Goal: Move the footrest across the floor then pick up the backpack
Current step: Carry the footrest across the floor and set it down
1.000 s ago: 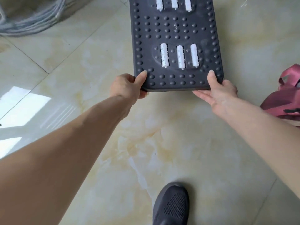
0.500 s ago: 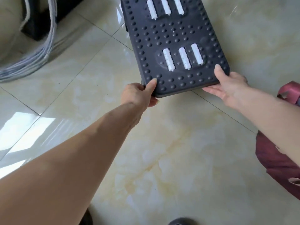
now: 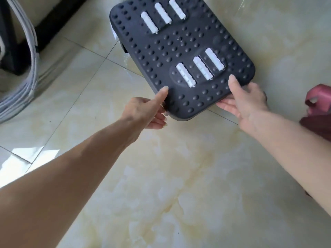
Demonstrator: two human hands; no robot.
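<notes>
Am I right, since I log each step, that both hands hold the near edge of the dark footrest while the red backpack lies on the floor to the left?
Not quite. In the head view the left hand and right hand do hold the near edge of the footrest, but the red backpack lies to the right, not the left.

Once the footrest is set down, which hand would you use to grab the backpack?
Probably the right hand: the red backpack lies just beyond it, while the left hand is across the footrest.
</notes>
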